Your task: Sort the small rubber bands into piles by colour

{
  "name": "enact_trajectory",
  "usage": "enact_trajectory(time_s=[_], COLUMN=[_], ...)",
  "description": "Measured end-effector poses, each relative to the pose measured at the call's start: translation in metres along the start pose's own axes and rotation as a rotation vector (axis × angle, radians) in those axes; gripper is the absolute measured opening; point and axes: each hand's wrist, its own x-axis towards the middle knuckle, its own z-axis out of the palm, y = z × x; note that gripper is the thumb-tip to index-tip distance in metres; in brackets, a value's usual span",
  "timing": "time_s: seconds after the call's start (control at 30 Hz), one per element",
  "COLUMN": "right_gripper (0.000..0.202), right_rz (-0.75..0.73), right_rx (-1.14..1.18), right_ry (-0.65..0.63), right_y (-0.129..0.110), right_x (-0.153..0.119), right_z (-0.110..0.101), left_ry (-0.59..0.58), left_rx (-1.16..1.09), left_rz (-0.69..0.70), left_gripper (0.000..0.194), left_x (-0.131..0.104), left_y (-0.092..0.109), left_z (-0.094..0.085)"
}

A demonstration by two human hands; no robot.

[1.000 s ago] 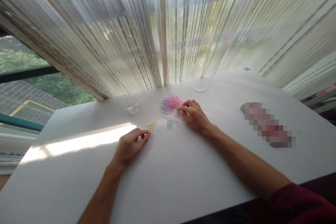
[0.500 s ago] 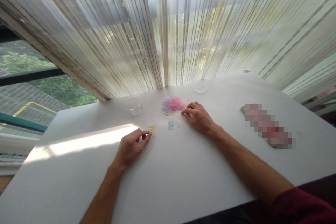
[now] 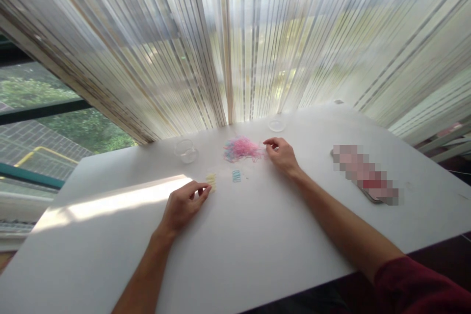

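Pile of thin bands, pink with pale blue at its left side, lies loose on the white counter, toward the far edge. Your right hand is just beside the pile's right edge, fingers curled; thumb and forefinger sit close, but whether that grip has a band you cannot tell (stray strands lie right by the fingertips). Your left hand has thumb and forefinger nearly meeting at the yellow bands; any hold there is too small to make out. Between your hands, nearer you than the pile, teal bands form a small group. Clear round container left of the pile; clear round lid beyond it, to the right.
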Motion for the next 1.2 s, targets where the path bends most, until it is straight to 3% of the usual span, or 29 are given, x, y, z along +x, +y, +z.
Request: enact_trajectory(time_s=[0.23, 0.5, 0.77, 1.0, 1.1, 1.2], right_gripper=[0.008, 0.005, 0.009, 0.009, 0.008, 0.009], right_rz=[-0.287, -0.245, -0.184, -0.233, -0.299, -0.439], right_rx=[-0.139, -0.130, -0.013, 0.058, 0.097, 0.106], right_ry=[-0.180, -0.147, -0.124, -0.028, -0.071, -0.225], right_y=[-0.012, -0.010, -0.012, -0.021, -0.030, -0.039], right_x=[-0.003, -0.004, -0.006, -0.010, -0.017, -0.028], right_z=[0.006, 0.014, 0.007, 0.001, 0.000, 0.002], left_ry=[-0.005, -0.012, -0.040, -0.060, -0.054, -0.044], left_rx=[0.007, 0.001, 0.007, -0.002, -0.012, -0.014], left_rz=[-0.010, -0.020, -0.023, -0.032, -0.011, -0.005], left_gripper=[0.021, 0.021, 0.019, 0.018, 0.017, 0.017], left_x=[-0.001, -0.002, -0.002, -0.002, -0.002, -0.002], left_y=[-0.005, -0.003, -0.002, -0.002, -0.001, 0.000], left_z=[0.002, 0.001, 0.002, 0.003, 0.002, 0.002])
